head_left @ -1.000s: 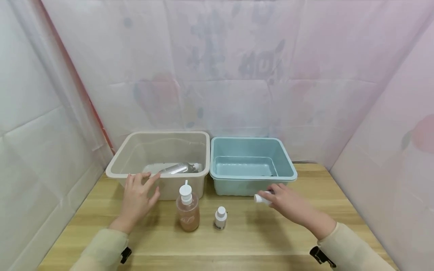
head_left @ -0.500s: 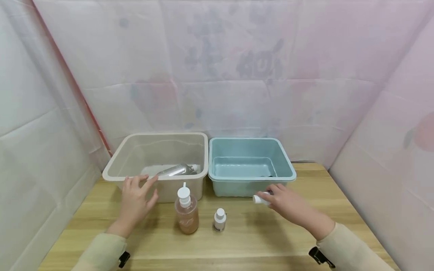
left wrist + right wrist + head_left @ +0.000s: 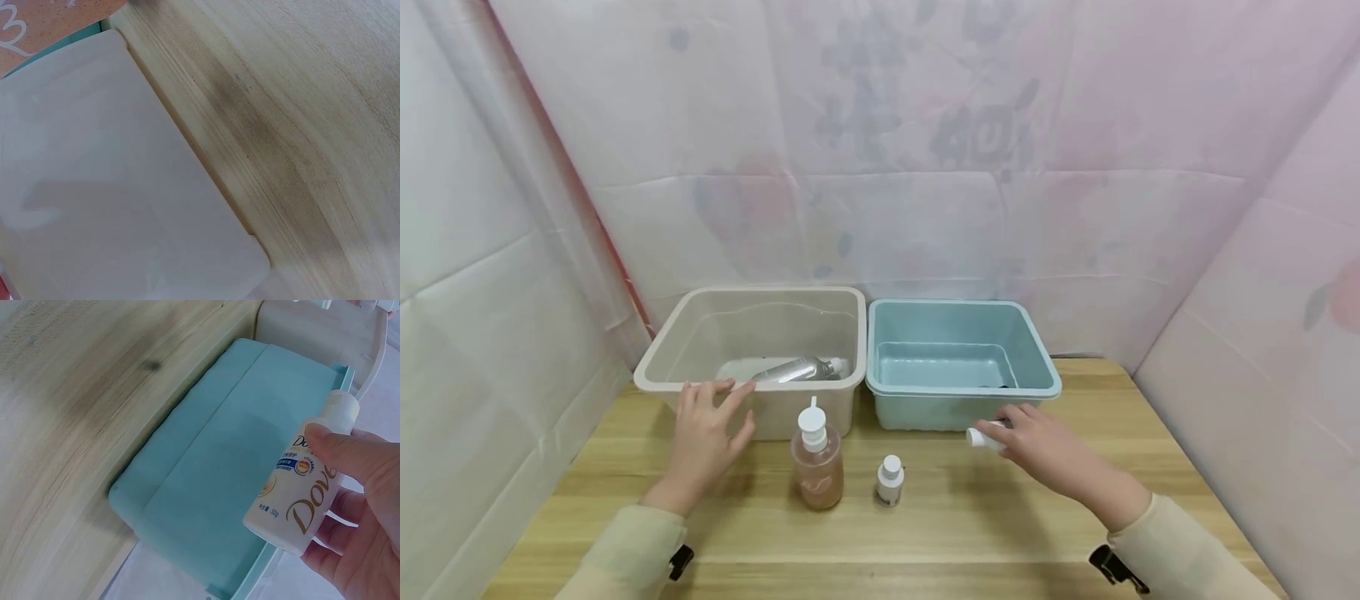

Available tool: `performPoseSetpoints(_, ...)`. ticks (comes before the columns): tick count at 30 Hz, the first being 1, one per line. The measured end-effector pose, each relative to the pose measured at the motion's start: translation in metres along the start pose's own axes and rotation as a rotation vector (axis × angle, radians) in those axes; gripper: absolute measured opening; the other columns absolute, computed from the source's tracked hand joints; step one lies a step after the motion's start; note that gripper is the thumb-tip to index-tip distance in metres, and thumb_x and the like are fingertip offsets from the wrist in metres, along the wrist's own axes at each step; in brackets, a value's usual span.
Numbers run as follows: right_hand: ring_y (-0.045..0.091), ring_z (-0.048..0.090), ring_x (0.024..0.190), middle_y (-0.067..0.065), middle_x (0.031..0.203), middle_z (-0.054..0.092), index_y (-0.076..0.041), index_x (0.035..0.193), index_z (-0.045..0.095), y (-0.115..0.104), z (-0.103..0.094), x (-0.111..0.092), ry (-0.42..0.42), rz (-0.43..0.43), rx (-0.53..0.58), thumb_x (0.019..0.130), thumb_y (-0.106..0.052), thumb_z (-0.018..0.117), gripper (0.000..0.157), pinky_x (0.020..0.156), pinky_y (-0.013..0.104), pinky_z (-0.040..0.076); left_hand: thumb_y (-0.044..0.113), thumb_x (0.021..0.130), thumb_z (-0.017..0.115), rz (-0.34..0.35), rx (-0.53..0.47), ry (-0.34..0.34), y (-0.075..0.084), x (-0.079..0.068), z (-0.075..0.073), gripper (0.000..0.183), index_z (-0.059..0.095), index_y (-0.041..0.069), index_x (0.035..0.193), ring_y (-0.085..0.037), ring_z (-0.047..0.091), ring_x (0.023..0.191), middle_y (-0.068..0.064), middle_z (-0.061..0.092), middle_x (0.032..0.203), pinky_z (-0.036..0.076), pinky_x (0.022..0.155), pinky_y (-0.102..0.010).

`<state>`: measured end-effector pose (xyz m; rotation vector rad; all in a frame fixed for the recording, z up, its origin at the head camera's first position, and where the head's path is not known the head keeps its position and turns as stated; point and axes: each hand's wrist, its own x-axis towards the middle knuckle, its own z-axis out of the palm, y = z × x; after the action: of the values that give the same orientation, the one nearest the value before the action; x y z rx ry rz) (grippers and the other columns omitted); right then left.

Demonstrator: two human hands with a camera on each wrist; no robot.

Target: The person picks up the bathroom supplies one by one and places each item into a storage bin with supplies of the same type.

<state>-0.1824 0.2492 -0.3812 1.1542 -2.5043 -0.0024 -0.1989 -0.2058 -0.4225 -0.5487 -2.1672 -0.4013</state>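
Observation:
My right hand (image 3: 1033, 442) grips a small white Dove bottle (image 3: 306, 481) by its sides, thumb across the label. In the head view that bottle lies sideways just in front of the blue basin (image 3: 962, 390). At the front rim of the beige basin (image 3: 655, 386) is my left hand (image 3: 703, 433), fingers spread and thumb apart, holding nothing. A clear bottle (image 3: 793, 370) with a white cap lies tilted inside the beige basin. In front stand a pump bottle (image 3: 818, 479) of pinkish liquid and another small white bottle (image 3: 891, 483).
The two basins stand side by side at the back of the wooden table (image 3: 925, 542). Behind and beside them hang pale printed sheets (image 3: 925, 225). A small dark item (image 3: 1003, 386), too small to tell, shows inside the blue basin near its front rim.
The view shifts slightly with the head. Both hands keep their places, the right one still holding the white bottle.

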Motion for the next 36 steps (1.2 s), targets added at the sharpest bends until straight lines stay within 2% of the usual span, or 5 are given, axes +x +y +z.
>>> performPoseSetpoints(14, 0.022, 0.054, 0.077, 0.007, 0.090, 0.056, -0.014, 0.110, 0.066, 0.0043, -0.0005, 0.0045, 0.036, -0.026, -0.020, 0.059, -0.011, 0.083, 0.054, 0.063, 0.036, 0.049, 0.021, 0.075, 0.056, 0.000, 0.011, 0.001, -0.0017, 0.0044, -0.0004, 0.038, 0.067, 0.004, 0.107, -0.044, 0.046, 0.086, -0.025, 0.053, 0.099, 0.030, 0.086, -0.067)
performPoseSetpoints(21, 0.022, 0.054, 0.078, 0.006, 0.090, 0.056, -0.014, 0.111, 0.066, 0.0041, 0.0012, 0.0026, 0.012, -0.016, -0.006, 0.061, -0.011, 0.083, 0.053, 0.064, 0.036, 0.049, 0.023, 0.075, 0.056, -0.006, 0.012, -0.021, -0.0010, 0.0019, -0.0005, 0.038, 0.067, 0.004, 0.107, -0.044, 0.046, 0.087, -0.025, 0.053, 0.099, 0.030, 0.086, -0.068)
performPoseSetpoints(36, 0.022, 0.054, 0.079, 0.006, 0.091, 0.056, -0.014, 0.112, 0.066, 0.0026, -0.0013, 0.0001, -0.006, -0.004, -0.008, 0.062, -0.012, 0.082, 0.052, 0.065, 0.037, 0.049, 0.021, 0.074, 0.058, -0.013, 0.005, -0.010, 0.0000, 0.0002, 0.0010, 0.038, 0.067, 0.005, 0.107, -0.044, 0.046, 0.088, -0.024, 0.053, 0.099, 0.030, 0.087, -0.068)
